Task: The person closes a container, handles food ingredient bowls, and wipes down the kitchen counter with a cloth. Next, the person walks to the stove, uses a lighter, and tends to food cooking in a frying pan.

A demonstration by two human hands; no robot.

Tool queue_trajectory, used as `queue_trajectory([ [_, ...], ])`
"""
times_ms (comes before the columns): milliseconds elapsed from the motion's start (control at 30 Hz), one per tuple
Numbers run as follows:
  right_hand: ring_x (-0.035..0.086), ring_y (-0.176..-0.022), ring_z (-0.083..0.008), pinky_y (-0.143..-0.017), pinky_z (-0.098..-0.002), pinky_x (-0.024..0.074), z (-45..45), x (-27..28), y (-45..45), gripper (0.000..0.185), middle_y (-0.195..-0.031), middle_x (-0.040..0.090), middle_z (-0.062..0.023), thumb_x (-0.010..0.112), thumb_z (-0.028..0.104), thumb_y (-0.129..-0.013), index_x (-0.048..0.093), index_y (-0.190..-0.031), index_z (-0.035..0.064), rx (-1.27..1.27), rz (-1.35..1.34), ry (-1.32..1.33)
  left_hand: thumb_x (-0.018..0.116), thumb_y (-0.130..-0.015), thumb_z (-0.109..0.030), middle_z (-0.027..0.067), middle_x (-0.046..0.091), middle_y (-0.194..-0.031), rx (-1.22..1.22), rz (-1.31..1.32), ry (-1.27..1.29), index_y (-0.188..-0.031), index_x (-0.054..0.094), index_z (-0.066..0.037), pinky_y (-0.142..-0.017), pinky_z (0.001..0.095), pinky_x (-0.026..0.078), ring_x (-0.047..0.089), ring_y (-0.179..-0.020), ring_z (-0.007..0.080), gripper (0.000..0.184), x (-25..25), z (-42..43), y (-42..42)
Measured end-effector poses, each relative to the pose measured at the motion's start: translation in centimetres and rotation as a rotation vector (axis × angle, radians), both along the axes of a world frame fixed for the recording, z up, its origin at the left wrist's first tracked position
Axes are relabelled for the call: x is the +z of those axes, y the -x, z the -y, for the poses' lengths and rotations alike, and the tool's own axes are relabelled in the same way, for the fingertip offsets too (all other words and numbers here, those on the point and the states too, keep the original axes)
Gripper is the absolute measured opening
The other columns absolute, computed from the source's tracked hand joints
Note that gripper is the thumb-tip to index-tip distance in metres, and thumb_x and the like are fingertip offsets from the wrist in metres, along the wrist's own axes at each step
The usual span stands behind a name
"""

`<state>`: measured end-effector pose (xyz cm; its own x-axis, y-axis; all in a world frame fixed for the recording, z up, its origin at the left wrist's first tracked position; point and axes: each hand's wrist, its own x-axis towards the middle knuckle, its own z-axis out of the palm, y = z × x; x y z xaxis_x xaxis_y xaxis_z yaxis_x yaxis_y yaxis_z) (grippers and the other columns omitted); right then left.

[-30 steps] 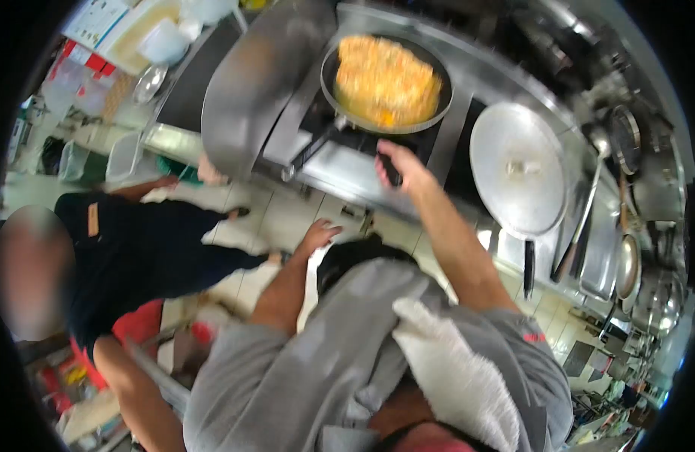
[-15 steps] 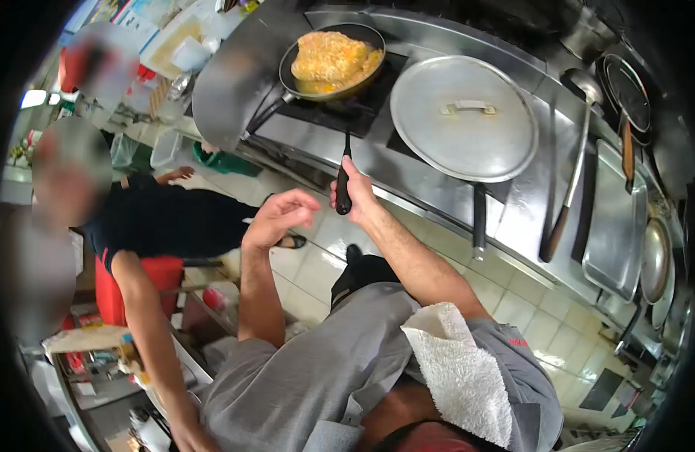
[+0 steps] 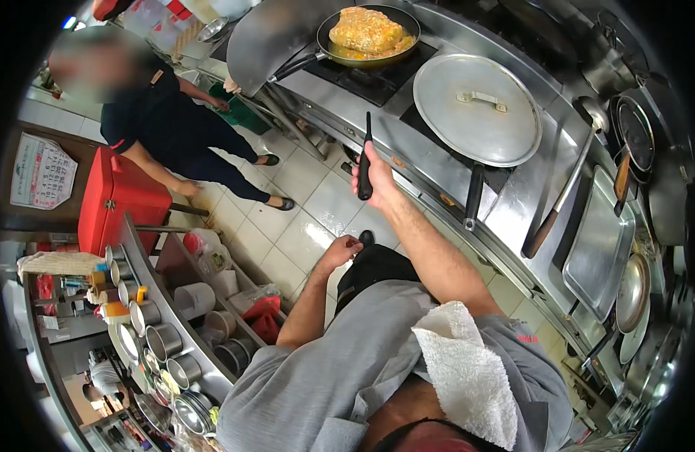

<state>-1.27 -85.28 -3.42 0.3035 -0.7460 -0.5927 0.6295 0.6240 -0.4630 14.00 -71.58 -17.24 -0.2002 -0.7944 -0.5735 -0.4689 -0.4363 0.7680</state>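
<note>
My right hand (image 3: 376, 177) is wrapped round the black handle of a thin kitchen utensil (image 3: 365, 166). Seen edge-on, its working end cannot be made out. It points up toward the stove front, apart from the pans. My left hand (image 3: 341, 252) hangs low in front of my waist, fingers loosely curled, with nothing visible in it. On the back left burner is a black frying pan (image 3: 323, 47) with a thick golden, egg-like food (image 3: 368, 32) in yellowish liquid. A large round metal lid (image 3: 475, 113) covers a pan (image 3: 475, 197) whose black handle sticks out toward me.
A ladle (image 3: 566, 184) and a metal tray (image 3: 602, 245) lie on the steel counter at right. More pans (image 3: 632, 292) stand beyond. A co-worker (image 3: 178, 113) stands at left by a red cooler (image 3: 121, 200). Behind my left arm is a shelf (image 3: 174, 301) with several metal pots.
My left hand has dropped down toward my waist, its fingers less spread. The view has turned, showing more of the left shelf. The co-worker now stands farther back; my right hand keeps the utensil.
</note>
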Motion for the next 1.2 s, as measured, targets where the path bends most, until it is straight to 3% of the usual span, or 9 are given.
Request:
queue_trajectory([
  [167,0.044,-0.043,-0.0145,-0.036,-0.0282,0.0360,7.4,-0.6,-0.4,0.038,-0.057,0.047,-0.0025,0.049,0.048,-0.085,0.044,-0.078,0.0109,0.013,-0.078,0.020,0.063,-0.080,-0.026,0.0003,0.054,-0.071,0.242,-0.177,-0.041,-0.092,0.057,-0.003,-0.050,0.0211,0.041,0.049,-0.057,0.0071,0.026,-1.1,4.4,-4.8],
  [267,0.044,-0.043,-0.0178,-0.037,-0.0320,0.0365,13.0,-1.8,-1.2,0.036,-0.057,0.046,-0.0051,0.050,0.045,-0.085,0.044,-0.079,0.0099,0.027,-0.114,-0.024,0.063,-0.081,-0.025,0.0000,0.055,-0.073,0.299,-0.180,-0.005,-0.091,0.057,-0.005,-0.050,0.0207,0.040,0.048,-0.056,0.0070,0.023,-1.2,9.8,-8.5],
  [567,0.045,-0.043,-0.0180,-0.037,-0.0310,0.0360,23.5,-4.3,-3.5,0.032,-0.056,0.047,-0.0056,0.048,0.039,-0.086,0.047,-0.078,0.0090,0.033,-0.094,-0.111,0.060,-0.083,-0.023,-0.0025,0.053,-0.075,0.375,-0.228,0.035,-0.093,0.057,-0.008,-0.055,0.0205,0.040,0.047,-0.060,0.0069,0.018,0.0,22.7,-18.2],
  [800,0.046,-0.043,-0.0181,-0.037,-0.0318,0.0368,25.4,-3.9,-4.7,0.025,-0.056,0.048,-0.0059,0.047,0.037,-0.088,0.049,-0.085,0.0118,-0.031,-0.174,-0.143,0.060,-0.083,-0.024,-0.0024,0.053,-0.074,0.399,-0.248,-0.022,-0.093,0.057,-0.008,-0.054,0.0206,0.040,0.047,-0.058,0.0066,0.019,-0.7,28.2,-17.9],
  [867,0.044,-0.044,-0.0130,-0.037,-0.0247,0.0333,25.3,-3.4,-5.1,0.034,-0.056,0.046,-0.0016,0.048,0.039,-0.087,0.045,-0.069,0.0101,0.014,-0.235,-0.141,0.060,-0.083,-0.024,-0.0021,0.053,-0.075,0.385,-0.262,-0.033,-0.094,0.056,-0.008,-0.053,0.0206,0.040,0.047,-0.058,0.0068,0.020,-1.4,29.6,-17.5],
  [967,0.046,-0.042,-0.0174,-0.036,-0.0306,0.0363,25.6,-4.0,-5.3,0.031,-0.056,0.047,-0.0054,0.046,0.039,-0.087,0.048,-0.078,0.0096,0.005,-0.241,-0.159,0.059,-0.084,-0.024,-0.0010,0.054,-0.081,0.390,-0.295,-0.020,-0.099,0.053,-0.007,-0.053,0.0209,0.040,0.047,-0.059,0.0073,0.024,-2.0,32.1,-16.7],
  [1033,0.046,-0.042,-0.0173,-0.036,-0.0304,0.0361,25.2,-3.7,-5.2,0.034,-0.055,0.047,-0.0050,0.047,0.040,-0.087,0.048,-0.074,0.0092,0.020,-0.249,-0.150,0.058,-0.085,-0.025,-0.0001,0.054,-0.085,0.402,-0.320,-0.005,-0.104,0.051,-0.007,-0.053,0.0211,0.040,0.047,-0.060,0.0076,0.027,-2.5,33.9,-15.8],
  [1133,0.044,-0.040,-0.0167,-0.035,-0.0293,0.0360,22.8,-2.2,-5.8,0.038,-0.053,0.045,-0.0031,0.050,0.043,-0.085,0.045,-0.069,0.0096,0.012,-0.309,-0.120,0.055,-0.086,-0.026,-0.0005,0.051,-0.083,0.519,-0.448,0.026,-0.105,0.049,-0.014,-0.057,0.0253,0.044,0.050,-0.063,0.0103,0.023,-4.0,36.5,-14.6],
  [1200,0.045,-0.040,-0.0157,-0.034,-0.0284,0.0361,20.2,-0.8,-6.5,0.037,-0.054,0.046,-0.0024,0.051,0.045,-0.085,0.046,-0.072,0.0098,-0.030,-0.337,-0.126,0.051,-0.088,-0.035,0.0009,0.051,-0.090,0.634,-0.551,-0.055,-0.112,0.043,-0.016,-0.058,0.0283,0.045,0.051,-0.065,0.0130,0.032,-5.3,38.4,-13.8],
])
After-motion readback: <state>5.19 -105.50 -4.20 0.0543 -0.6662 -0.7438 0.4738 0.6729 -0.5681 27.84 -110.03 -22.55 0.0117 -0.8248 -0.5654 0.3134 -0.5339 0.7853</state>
